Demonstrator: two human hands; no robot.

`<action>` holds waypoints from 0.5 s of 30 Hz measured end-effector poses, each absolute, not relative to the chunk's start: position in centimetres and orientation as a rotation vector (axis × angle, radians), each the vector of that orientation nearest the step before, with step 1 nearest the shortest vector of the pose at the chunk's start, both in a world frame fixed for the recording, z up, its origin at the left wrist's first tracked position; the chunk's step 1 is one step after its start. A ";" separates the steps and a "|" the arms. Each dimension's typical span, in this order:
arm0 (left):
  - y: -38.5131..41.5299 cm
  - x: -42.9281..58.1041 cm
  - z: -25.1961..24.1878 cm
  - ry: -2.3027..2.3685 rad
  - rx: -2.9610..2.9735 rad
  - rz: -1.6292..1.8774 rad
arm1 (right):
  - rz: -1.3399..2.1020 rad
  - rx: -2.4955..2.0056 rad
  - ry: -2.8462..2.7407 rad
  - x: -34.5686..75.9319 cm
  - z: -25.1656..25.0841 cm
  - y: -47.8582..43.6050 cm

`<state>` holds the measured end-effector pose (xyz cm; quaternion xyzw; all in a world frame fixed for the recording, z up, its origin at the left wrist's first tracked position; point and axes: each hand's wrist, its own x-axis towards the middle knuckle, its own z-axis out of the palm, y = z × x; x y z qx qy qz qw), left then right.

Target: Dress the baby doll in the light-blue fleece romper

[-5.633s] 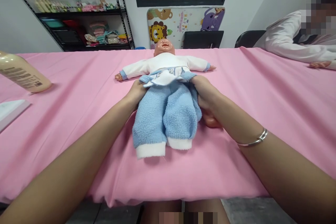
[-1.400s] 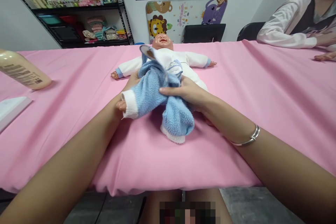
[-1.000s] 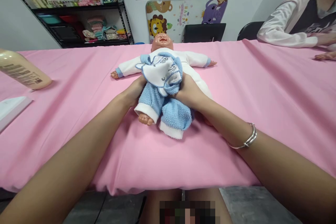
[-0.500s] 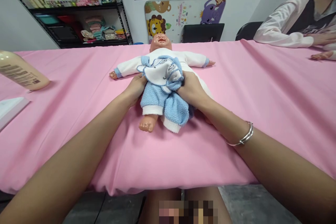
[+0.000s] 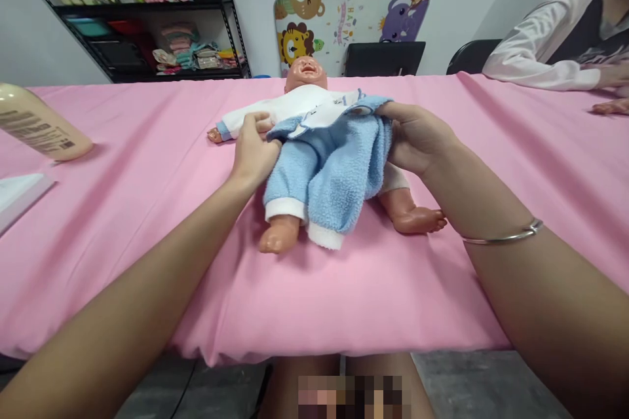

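Observation:
A baby doll [image 5: 314,99] in a white top lies on its back on the pink table [image 5: 147,144], head away from me. Blue fleece trousers [image 5: 330,173] with white cuffs are on it. One doll foot [image 5: 279,236] pokes out of the left cuff; the other leg [image 5: 411,213] lies bare beside the empty trouser leg. My left hand [image 5: 253,150] pinches the waistband on the left side. My right hand [image 5: 417,137] grips the waistband on the right and holds it raised.
A beige lotion bottle [image 5: 37,131] lies at the far left with a white flat object [image 5: 17,193] in front of it. Another person's white sleeve [image 5: 540,59] rests on the table at the far right. Black shelves [image 5: 147,13] with baby items and chairs stand behind.
My hands have spread apart and pulled the waistband wide and up over the doll's belly. The doll's bare right leg has come into view beside the trousers.

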<state>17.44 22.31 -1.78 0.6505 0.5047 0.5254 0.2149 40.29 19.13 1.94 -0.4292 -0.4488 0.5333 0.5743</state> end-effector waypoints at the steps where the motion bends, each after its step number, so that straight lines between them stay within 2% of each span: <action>1: 21.5 17.9 -1.3 1.380 1.955 1.545 | 1.253 -0.992 -1.050 40.3 2.0 19.0; 3: 19.8 18.8 -0.3 1.202 2.334 1.521 | 1.253 -0.989 -1.072 40.3 2.1 18.8; 7: 18.1 19.5 0.9 0.783 2.826 0.931 | 1.236 -1.057 -1.129 40.6 1.8 19.1; 11: 19.1 18.7 1.2 0.893 2.892 0.682 | 1.249 -0.986 -1.211 40.7 1.6 19.1; 15: 20.0 17.9 1.2 1.050 2.894 0.675 | 1.275 -0.937 -1.291 40.5 2.3 18.5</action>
